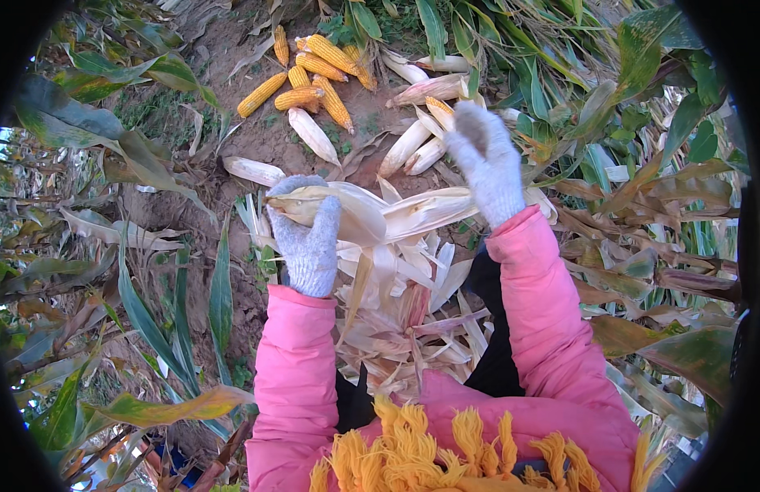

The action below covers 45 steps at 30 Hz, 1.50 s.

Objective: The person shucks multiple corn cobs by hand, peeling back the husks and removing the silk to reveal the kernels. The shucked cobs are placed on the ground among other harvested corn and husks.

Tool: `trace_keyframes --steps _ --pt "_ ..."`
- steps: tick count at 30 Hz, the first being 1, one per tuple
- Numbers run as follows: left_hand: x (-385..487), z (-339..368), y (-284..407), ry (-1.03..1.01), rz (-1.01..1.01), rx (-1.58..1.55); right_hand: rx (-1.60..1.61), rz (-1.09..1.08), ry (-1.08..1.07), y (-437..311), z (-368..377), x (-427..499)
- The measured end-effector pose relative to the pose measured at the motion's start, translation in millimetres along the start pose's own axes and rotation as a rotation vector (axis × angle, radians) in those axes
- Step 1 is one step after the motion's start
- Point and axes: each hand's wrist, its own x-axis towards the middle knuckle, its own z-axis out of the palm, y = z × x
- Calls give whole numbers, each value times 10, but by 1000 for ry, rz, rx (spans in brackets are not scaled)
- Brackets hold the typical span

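My left hand, in a pale knitted glove, grips a pale dry corn husk. Its leaves spread to the right; whether a cob is inside is hidden. My right hand, gloved alike with a dark soiled palm, is raised with thumb and fingers apart. Just left of its fingertips lies a partly husked corn ear with yellow kernels showing at the tip. Several ears in their husks lie beside that hand. Below both hands is a heap of torn husks between my legs.
Several bare yellow corn cobs are piled on the soil ahead. Two husked-over ears, one below the pile and another near my left hand, lie apart. Corn leaves crowd the left, and dry stalks the right.
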Motion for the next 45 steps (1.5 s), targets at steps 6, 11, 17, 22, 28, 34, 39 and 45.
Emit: trace_keyframes --steps 6,11,17,22,28,34,39,45 --pt "-93 119 -5 -120 -169 -127 -283 -82 -543 -162 456 -492" --pt "-97 168 -4 -174 -209 -171 -183 -92 -431 -45 499 -561" --pt "-100 162 -61 -226 -148 -159 -125 -209 -382 73 464 -548" --pt "-110 190 -133 -237 -117 -134 -343 -159 -350 -69 479 -555" --pt "-100 150 -220 -320 -89 -141 -316 45 -400 -34 463 -515" --pt "-131 172 -135 -392 -236 -223 -153 -184 -448 -53 462 -489" --pt "-174 185 -122 -430 -288 -90 -333 -342 -518 -7 419 -471" --pt "-198 236 -115 -482 -127 -23 -138 44 -295 46 478 -556"
